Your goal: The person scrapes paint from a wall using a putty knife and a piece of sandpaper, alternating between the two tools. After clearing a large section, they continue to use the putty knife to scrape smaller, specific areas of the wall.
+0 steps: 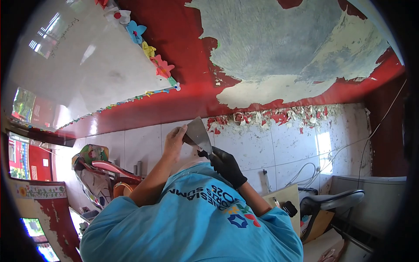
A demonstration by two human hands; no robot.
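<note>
Two hands (225, 167) hold a scraper (200, 136), left fingers (183, 129) at its edge, tiled floor (248, 150) around.

Gloved right hand (226, 167) pretty much hid the lower end of the scraper (200, 134), the whiteboard (100, 70) got chopped off top left, and its scribble (65, 36) was too tiny to read.

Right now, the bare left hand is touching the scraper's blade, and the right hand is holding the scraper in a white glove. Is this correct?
Not quite: the glove is black, not white. The head view shows this; the bare left hand does touch the scraper, and the right hand holds it.
</note>
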